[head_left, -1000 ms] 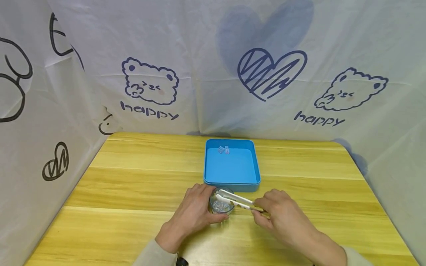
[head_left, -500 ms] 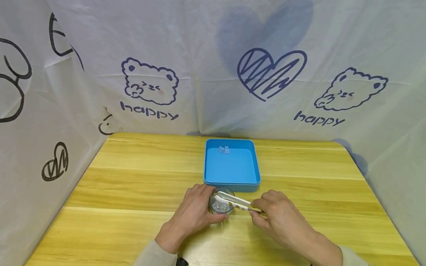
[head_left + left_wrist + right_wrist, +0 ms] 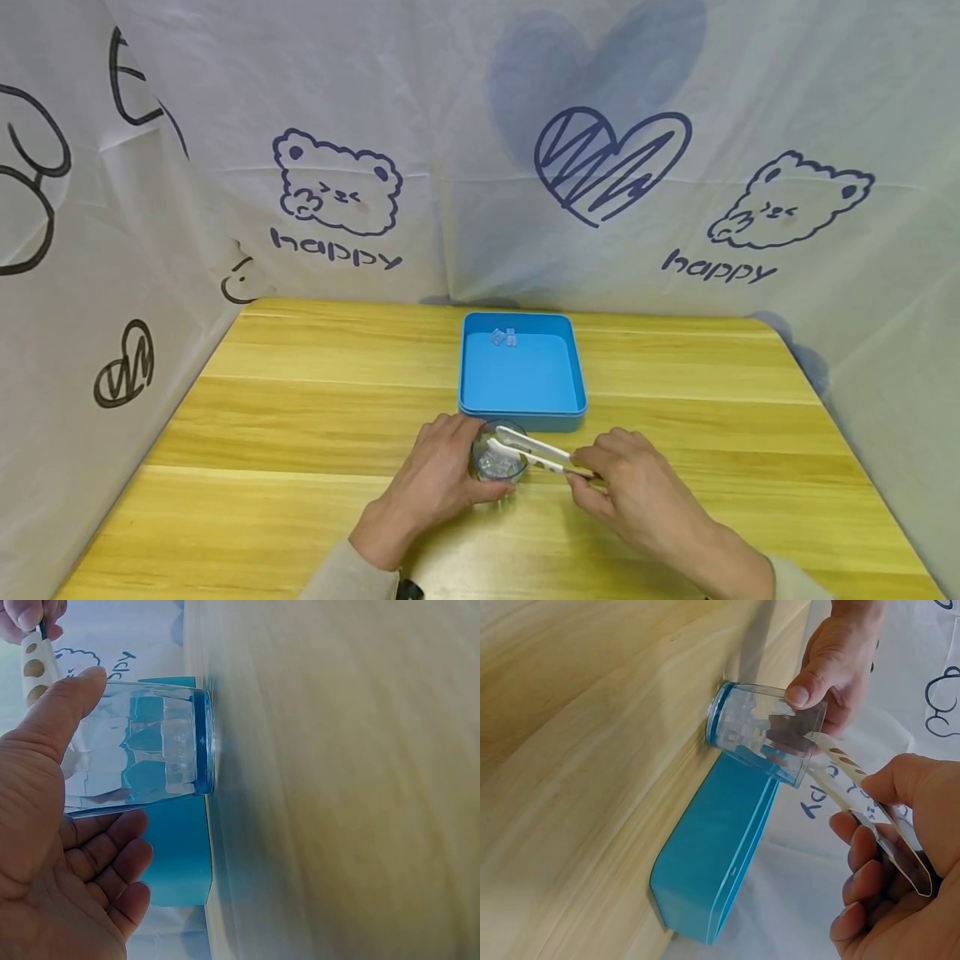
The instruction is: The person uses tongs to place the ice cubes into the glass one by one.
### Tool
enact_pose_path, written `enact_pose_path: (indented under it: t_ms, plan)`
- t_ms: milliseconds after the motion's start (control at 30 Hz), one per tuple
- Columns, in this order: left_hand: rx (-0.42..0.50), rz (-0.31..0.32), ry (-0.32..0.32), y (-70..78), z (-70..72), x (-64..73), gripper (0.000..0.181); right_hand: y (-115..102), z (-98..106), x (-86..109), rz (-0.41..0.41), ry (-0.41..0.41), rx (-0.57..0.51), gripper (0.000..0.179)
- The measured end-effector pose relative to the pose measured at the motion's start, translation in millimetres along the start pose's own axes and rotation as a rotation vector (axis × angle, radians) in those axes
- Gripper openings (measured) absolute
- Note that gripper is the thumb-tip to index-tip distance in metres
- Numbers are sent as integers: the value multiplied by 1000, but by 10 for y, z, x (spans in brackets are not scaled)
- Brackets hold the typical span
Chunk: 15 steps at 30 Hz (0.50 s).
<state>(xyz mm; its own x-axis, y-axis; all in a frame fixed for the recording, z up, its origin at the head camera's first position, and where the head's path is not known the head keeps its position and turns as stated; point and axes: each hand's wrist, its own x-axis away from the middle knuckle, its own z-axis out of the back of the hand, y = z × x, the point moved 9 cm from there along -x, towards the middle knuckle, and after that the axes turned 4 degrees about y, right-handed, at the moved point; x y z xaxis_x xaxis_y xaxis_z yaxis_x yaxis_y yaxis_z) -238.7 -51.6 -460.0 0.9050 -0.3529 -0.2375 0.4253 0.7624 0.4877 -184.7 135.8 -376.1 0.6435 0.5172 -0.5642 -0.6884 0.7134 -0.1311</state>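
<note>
My left hand (image 3: 435, 471) grips a clear drinking glass (image 3: 739, 712) from its left side, thumb and fingers round it. The glass stands upright on the table. Several clear, ice-like cubes (image 3: 178, 742) lie at its bottom. In my right hand (image 3: 637, 479) is a pair of white-tipped tongs (image 3: 551, 451), held between thumb and fingers. Their tips reach over the rim into the glass and stand slightly apart. Whether the tips touch a cube cannot be made out. Just behind the glass is a blue box (image 3: 525, 422), with a few clear cubes (image 3: 511, 337) near its back wall.
The wooden table (image 3: 300, 417) extends to both sides of the hands. A white cloth (image 3: 465, 183) with drawn bears and hearts hangs behind it, and more cloth hangs at the left and right.
The tong arms drew closer together half a second ago and are spread apart again now, tips still inside the glass. My left hand, the glass and the box have stayed in place.
</note>
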Motion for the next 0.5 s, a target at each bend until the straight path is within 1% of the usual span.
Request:
enact_pose_path:
  t_ms: [100, 233, 367, 500]
  plan:
    - [3, 1, 1, 0, -1, 0, 77, 23, 38, -11, -11, 31, -16, 12]
    - [7, 7, 2, 0, -3, -1, 82, 107, 81, -55, -47, 58, -38, 12]
    - [-11, -3, 14, 7, 6, -5, 84, 244, 84, -114, -93, 59, -25, 11]
    - [-44, -28, 27, 29, 24, -8, 86, 403, 50, -167, -154, 39, -10, 14]
